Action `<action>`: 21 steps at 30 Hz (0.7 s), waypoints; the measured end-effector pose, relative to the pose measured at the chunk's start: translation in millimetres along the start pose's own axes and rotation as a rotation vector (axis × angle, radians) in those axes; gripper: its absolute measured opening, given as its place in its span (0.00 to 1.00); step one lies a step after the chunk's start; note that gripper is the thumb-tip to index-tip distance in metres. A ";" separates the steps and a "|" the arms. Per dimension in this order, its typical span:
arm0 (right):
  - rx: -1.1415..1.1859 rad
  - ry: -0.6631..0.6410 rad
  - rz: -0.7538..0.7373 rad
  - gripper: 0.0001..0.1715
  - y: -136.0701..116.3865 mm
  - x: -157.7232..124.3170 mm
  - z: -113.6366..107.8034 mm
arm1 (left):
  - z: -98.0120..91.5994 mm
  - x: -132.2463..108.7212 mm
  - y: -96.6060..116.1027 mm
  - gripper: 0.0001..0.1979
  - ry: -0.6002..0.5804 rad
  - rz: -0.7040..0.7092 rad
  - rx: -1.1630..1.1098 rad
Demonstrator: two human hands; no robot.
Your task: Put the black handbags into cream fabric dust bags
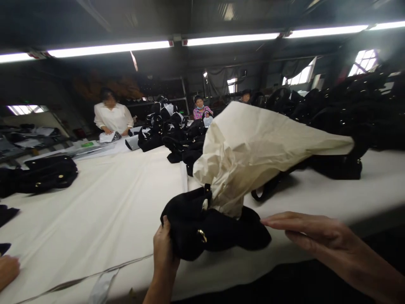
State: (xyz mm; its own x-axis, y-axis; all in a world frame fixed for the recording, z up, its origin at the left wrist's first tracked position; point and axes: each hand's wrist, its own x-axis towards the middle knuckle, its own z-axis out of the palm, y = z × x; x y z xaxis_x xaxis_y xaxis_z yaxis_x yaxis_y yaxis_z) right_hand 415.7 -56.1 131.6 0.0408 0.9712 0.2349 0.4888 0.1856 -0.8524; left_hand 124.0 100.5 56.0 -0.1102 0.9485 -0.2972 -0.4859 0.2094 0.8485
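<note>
A black fabric bag [218, 230] with a gold-coloured metal ring is held just above the near side of the table. My left hand [165, 249] grips its left end, thumb on the near face and the other fingers hidden behind it. A large crumpled sheet of cream paper [249, 147] sticks up out of the bag's opening and spreads to the right. My right hand [316, 236] is open, fingers stretched out, with the fingertips at the bag's right end. Whether they press on the fabric I cannot tell.
The table has a pale cover [126, 202]. Black bags [50, 173] lie at left; piles of black bags [332, 109] stand at right and centre back. Another person's hand [8, 270] rests at the left edge. A person in white [114, 116] works across the table.
</note>
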 end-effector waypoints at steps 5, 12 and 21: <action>0.256 0.048 0.317 0.37 47.5 -11.2 43.0 | 14.8 -6.2 -2.9 0.20 0.051 0.172 -0.204; 1.039 0.189 0.355 0.50 35.0 16.6 101.2 | -6.1 -33.3 -74.2 0.28 -0.090 0.290 0.137; 0.608 0.331 0.196 0.16 13.0 70.9 66.9 | -28.5 -31.8 -62.8 0.27 -0.533 0.163 0.139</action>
State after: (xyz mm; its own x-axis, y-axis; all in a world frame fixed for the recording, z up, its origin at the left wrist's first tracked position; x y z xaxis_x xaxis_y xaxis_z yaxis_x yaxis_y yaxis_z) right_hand 366.7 25.2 105.9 0.3877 0.9166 0.0981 -0.1223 0.1566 -0.9801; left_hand 133.3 50.4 -0.3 0.2960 0.9523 0.0742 -0.3769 0.0451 0.9252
